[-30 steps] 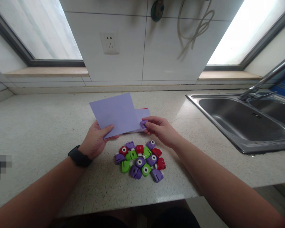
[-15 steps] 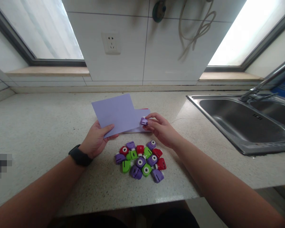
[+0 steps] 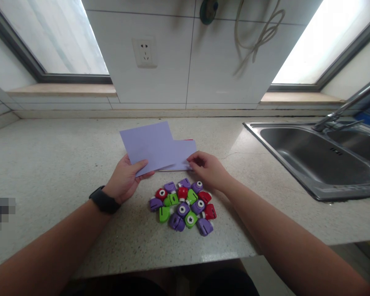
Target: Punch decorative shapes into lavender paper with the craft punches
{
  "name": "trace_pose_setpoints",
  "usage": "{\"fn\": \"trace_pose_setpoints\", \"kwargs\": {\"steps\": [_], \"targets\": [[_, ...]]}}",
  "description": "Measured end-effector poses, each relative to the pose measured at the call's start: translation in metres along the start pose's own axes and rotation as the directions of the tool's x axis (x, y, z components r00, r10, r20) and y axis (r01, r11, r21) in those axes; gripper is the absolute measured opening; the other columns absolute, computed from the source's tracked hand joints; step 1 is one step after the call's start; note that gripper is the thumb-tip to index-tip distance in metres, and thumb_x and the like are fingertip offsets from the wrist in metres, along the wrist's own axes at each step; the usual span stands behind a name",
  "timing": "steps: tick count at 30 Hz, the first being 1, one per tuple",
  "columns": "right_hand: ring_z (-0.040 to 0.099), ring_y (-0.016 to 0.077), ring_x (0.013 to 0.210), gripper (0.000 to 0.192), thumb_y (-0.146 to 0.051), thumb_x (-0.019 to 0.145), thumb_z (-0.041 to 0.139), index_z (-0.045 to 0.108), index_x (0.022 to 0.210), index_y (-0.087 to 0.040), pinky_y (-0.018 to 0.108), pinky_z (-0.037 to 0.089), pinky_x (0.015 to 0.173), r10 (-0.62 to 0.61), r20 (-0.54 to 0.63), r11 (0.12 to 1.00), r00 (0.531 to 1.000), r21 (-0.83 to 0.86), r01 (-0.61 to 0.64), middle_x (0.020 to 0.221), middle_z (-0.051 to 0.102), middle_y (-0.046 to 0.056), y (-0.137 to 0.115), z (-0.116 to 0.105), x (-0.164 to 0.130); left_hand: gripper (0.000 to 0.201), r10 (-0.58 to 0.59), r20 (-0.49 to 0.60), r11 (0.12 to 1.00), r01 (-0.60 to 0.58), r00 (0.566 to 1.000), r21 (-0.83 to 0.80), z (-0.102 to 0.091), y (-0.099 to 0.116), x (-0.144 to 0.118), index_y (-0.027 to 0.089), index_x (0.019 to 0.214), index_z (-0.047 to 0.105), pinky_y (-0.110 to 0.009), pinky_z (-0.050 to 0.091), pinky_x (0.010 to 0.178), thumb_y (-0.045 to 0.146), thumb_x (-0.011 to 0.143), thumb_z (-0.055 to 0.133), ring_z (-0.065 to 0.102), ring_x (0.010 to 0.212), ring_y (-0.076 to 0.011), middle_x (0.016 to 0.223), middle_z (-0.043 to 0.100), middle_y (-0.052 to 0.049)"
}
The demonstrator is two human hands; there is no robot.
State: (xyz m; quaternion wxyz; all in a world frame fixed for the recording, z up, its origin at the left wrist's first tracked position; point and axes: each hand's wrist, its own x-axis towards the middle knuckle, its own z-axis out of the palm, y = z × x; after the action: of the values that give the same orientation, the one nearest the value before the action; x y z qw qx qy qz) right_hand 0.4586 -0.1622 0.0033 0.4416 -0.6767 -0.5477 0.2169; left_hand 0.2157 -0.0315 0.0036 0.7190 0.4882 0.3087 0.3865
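Note:
A sheet of purple paper (image 3: 149, 148) is pinched between the thumb and fingers of my left hand (image 3: 125, 183), held tilted above the counter. Behind it lies a stack of paper (image 3: 185, 150), purple on top with a thin red edge showing. My right hand (image 3: 206, 168) hovers at the stack's right edge, its fingers curled but slightly apart, with nothing visible in them. Just below both hands sits a cluster of small craft punches (image 3: 183, 210) in purple, green and red. One purple punch (image 3: 184, 183) lies at the back of that cluster, closest to the stack.
The speckled counter (image 3: 55, 164) runs along a tiled wall with a socket (image 3: 144, 52). On the right is a steel double sink (image 3: 296, 164) with a faucet (image 3: 333, 117). A looped cable (image 3: 262, 39) hangs on the wall.
The purple punch that was in my right hand now lies at the back of the cluster, let go. My right hand is beside the paper stack; my left hand keeps the purple paper.

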Motion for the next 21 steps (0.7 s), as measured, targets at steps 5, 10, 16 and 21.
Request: {"fn": "trace_pose_setpoints", "kwargs": {"steps": [5, 10, 16, 21], "targets": [[0.060, 0.0151, 0.066, 0.016, -0.036, 0.091, 0.069, 0.075, 0.087, -0.021, 0.031, 0.044, 0.064, -0.064, 0.237, 0.971, 0.970, -0.211, 0.115, 0.073, 0.071, 0.002, -0.022, -0.008, -0.009, 0.055, 0.000, -0.011, 1.000, 0.000, 1.000, -0.008, -0.001, -0.002, 0.001, 0.026, 0.128, 0.064, -0.026, 0.066, 0.061, 0.015, 0.078, 0.083, 0.073, 0.092, -0.0203, 0.131, 0.068, -0.008], [0.059, 0.0154, 0.060, 0.030, -0.050, 0.082, 0.079, 0.074, 0.076, -0.021, 0.031, 0.038, 0.058, 0.059, 0.312, 0.929, 0.948, -0.365, 0.062, 0.067, 0.072, 0.003, -0.033, -0.013, -0.013, 0.055, 0.014, 0.009, 1.000, -0.014, 1.000, 0.008, -0.001, -0.004, 0.001, 0.025, 0.130, 0.063, -0.026, 0.066, 0.061, 0.015, 0.079, 0.081, 0.073, 0.092, -0.0199, 0.131, 0.068, -0.009], [0.059, 0.0154, 0.061, 0.030, -0.053, 0.085, 0.073, 0.080, 0.083, -0.023, 0.030, 0.038, 0.058, 0.068, 0.400, 0.925, 0.914, -0.369, 0.093, 0.069, 0.073, 0.002, -0.031, -0.015, -0.013, 0.054, 0.015, 0.013, 1.000, -0.016, 1.000, 0.019, 0.000, -0.002, 0.000, 0.025, 0.130, 0.063, -0.026, 0.066, 0.061, 0.015, 0.080, 0.081, 0.072, 0.093, -0.0202, 0.132, 0.067, -0.009], [0.057, 0.0143, 0.059, 0.028, -0.050, 0.085, 0.072, 0.080, 0.083, -0.023, 0.030, 0.038, 0.058, 0.059, 0.408, 0.918, 0.911, -0.380, 0.111, 0.068, 0.073, 0.001, -0.032, -0.017, -0.014, 0.054, 0.014, 0.013, 1.000, -0.015, 1.000, 0.018, -0.001, -0.003, 0.000, 0.025, 0.130, 0.063, -0.026, 0.066, 0.062, 0.015, 0.080, 0.081, 0.073, 0.094, -0.0203, 0.132, 0.067, -0.009]]}}
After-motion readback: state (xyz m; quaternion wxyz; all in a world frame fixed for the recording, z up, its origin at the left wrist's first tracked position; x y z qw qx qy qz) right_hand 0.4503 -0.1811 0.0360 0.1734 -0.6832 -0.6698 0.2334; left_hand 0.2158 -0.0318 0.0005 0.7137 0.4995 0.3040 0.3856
